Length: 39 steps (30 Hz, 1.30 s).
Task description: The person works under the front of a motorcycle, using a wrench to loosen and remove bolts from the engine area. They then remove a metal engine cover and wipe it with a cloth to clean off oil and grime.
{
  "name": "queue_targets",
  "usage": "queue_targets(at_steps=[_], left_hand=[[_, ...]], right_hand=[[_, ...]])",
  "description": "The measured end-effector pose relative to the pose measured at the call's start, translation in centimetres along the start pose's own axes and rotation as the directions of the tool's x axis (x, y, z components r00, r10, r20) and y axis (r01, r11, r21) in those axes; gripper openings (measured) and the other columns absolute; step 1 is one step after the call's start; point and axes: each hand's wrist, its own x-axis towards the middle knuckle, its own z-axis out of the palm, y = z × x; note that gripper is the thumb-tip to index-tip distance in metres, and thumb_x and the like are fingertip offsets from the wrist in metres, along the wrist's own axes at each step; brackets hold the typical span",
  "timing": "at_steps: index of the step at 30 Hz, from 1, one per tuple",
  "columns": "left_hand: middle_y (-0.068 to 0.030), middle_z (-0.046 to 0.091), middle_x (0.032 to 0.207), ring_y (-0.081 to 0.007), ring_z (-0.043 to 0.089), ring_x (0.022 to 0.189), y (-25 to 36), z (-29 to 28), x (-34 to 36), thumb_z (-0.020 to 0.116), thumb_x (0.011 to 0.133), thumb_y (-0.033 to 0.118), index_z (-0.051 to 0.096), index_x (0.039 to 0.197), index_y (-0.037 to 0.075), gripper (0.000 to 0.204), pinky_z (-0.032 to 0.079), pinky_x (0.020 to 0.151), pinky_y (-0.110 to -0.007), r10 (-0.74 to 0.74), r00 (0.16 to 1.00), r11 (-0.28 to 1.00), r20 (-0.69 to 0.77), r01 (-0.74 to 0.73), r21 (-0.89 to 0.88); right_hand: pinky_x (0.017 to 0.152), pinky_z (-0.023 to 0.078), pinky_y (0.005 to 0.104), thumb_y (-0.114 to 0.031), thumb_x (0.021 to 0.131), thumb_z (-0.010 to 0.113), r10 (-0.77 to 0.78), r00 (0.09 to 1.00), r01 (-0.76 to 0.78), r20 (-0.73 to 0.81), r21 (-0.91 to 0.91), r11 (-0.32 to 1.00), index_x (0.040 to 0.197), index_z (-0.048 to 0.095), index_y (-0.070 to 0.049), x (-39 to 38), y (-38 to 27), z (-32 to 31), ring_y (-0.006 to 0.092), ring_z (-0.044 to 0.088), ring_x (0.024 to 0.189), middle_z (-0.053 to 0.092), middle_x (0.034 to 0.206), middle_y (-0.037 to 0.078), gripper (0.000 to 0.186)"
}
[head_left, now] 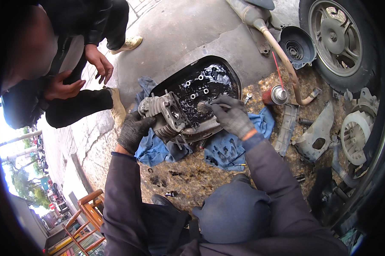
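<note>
My left hand [135, 130], in a dark grey work glove, is closed on a finned metal engine cylinder head [163, 114], tilted over the near left side of a black oval pan [182, 73]. My right hand [234, 118], gloved too, is closed on a small brush [204, 106]. Its bristles are over the pan, close to the cylinder head, and my fingers hide most of the handle. Dark, shiny liquid and several small metal parts lie in the pan. Blue rags [228, 149] are spread under and around it.
A person crouches at the far left, bare hands [99, 64] apart from the pan. Right of it stand a spray can [279, 94] with a red straw, an exhaust pipe [282, 51], a wheel [334, 38] and a white fan [355, 137]. A wooden chair [90, 209] stands lower left.
</note>
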Motion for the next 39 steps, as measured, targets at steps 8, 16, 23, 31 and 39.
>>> queue_targets(at_steps=[8,16,23,31,39], left_hand=[[0.0046,0.056,0.069,-0.0055,0.044,0.054,-0.3,0.1,0.3,0.071,0.081,0.023,0.067,0.097,0.008,0.023,0.034,0.049,-0.022,-0.049,0.997,0.998,0.059,0.051,-0.029],[0.0043,0.054,0.067,-0.0057,0.043,0.052,0.1,0.3,-0.4,0.071,0.081,0.023,0.066,0.097,0.006,0.023,0.033,0.046,-0.023,-0.092,0.994,0.982,0.054,0.1,-0.159],[0.004,0.058,0.073,-0.0058,0.048,0.053,-0.8,-0.2,-0.1,0.072,0.081,0.023,0.065,0.108,0.01,0.03,0.038,0.046,-0.021,-0.099,0.993,0.993,0.066,0.103,-0.05],[0.0037,0.059,0.073,-0.0064,0.049,0.057,-0.8,-0.4,-0.3,0.075,0.08,0.03,0.067,0.1,0.008,0.031,0.038,0.049,-0.022,-0.085,0.993,0.995,0.086,0.089,-0.045],[0.0022,0.058,0.069,-0.0067,0.048,0.054,-1.2,0.0,0.0,0.072,0.08,0.023,0.068,0.093,0.004,0.024,0.038,0.049,-0.023,-0.07,0.993,0.99,0.099,0.081,-0.116]], right_hand=[[0.052,0.052,0.0231,-0.015,0.092,0.065,0.435,0.881,-0.425,0.186,0.714,0.556,0.1,0.066,-0.005,-0.2,-4.4,-0.5,0.0094,0.065,0.067,0.065,0.08,0.002,0.013],[0.054,0.056,0.0236,-0.011,0.092,0.067,0.377,0.92,-0.32,0.111,0.768,0.555,0.106,0.066,-0.003,-0.8,-3.6,0.6,0.0124,0.068,0.07,0.068,0.085,0.009,0.016],[0.054,0.056,0.025,-0.016,0.092,0.068,0.328,0.912,-0.373,0.248,0.834,0.407,0.104,0.066,-0.005,-0.3,-3.2,0.3,0.0104,0.066,0.068,0.069,0.083,0.005,0.016],[0.053,0.055,0.0242,-0.017,0.095,0.063,0.169,0.95,-0.311,0.262,0.799,0.515,0.106,0.065,-0.003,0.9,-3.2,0.0,0.0124,0.067,0.068,0.069,0.086,0.01,0.018],[0.056,0.055,0.0242,-0.016,0.092,0.065,0.298,0.918,-0.387,0.262,0.758,0.525,0.098,0.066,-0.004,0.7,-3.9,-0.8,0.0104,0.066,0.067,0.068,0.081,0.005,0.013]])
